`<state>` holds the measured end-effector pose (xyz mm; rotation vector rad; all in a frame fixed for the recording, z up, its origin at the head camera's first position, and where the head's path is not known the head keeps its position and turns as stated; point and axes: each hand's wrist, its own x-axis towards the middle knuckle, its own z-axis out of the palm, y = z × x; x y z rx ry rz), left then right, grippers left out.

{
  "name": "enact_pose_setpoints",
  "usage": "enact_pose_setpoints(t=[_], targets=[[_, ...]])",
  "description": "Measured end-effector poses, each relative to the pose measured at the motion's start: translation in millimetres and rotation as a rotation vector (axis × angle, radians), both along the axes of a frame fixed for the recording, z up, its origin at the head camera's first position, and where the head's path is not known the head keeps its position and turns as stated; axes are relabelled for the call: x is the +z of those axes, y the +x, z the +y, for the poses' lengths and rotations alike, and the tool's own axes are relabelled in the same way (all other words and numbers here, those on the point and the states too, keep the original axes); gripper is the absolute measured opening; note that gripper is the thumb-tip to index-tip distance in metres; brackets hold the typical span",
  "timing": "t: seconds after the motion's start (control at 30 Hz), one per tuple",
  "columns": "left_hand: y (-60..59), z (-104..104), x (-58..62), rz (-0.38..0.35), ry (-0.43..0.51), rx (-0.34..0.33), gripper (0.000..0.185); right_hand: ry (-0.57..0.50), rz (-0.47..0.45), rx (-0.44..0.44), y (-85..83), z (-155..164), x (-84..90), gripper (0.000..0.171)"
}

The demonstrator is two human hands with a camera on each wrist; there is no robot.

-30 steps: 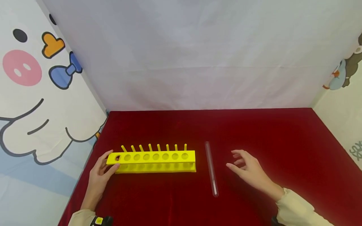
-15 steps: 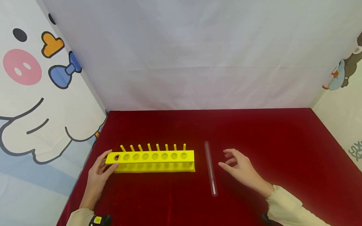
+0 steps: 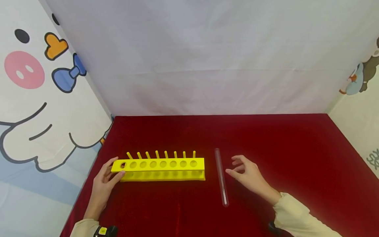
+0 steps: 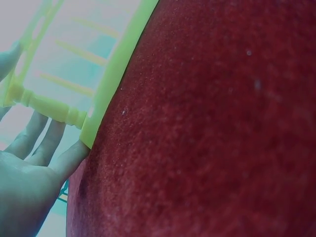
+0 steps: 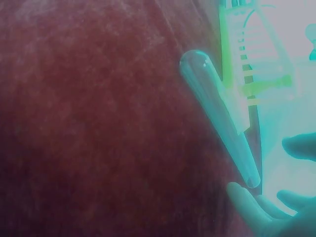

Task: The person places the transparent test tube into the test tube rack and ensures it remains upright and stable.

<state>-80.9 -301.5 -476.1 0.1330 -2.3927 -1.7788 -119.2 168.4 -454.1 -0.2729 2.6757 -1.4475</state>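
Note:
A yellow test-tube rack (image 3: 161, 169) with a row of round holes and pegs stands on the red cloth (image 3: 296, 148). My left hand (image 3: 113, 169) holds its left end, fingers behind and thumb in front. In the left wrist view the thumb of the left hand (image 4: 52, 143) touches the corner of the rack (image 4: 111, 79). An empty clear glass tube (image 3: 221, 177) lies on the cloth to the right of the rack. My right hand (image 3: 232, 168) hovers just right of the tube with relaxed fingers, holding nothing. The right wrist view shows the tube (image 5: 217, 118) lying close to my fingertips (image 5: 247, 202).
The red cloth covers the whole table, with white fabric walls at the back and printed cartoon sheets (image 3: 29, 98) on both sides. Bare cloth stretches to the right and behind the rack.
My right hand has slid left, closer to the tube. The left hand, the rack and the tube have stayed where they were.

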Motion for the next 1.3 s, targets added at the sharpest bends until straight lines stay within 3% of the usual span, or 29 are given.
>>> enact_pose_setpoints(t=[0.5, 1.3], targets=[[-2.6, 1, 2.2, -0.038, -0.029, 0.018, 0.058, -0.126, -0.067, -0.009, -6.6, -18, -7.7, 0.047], [-1.2, 1, -0.2, -0.022, -0.021, 0.016, 0.056, -0.045, -0.131, -0.076, -22.3, -36, -11.9, 0.051]])
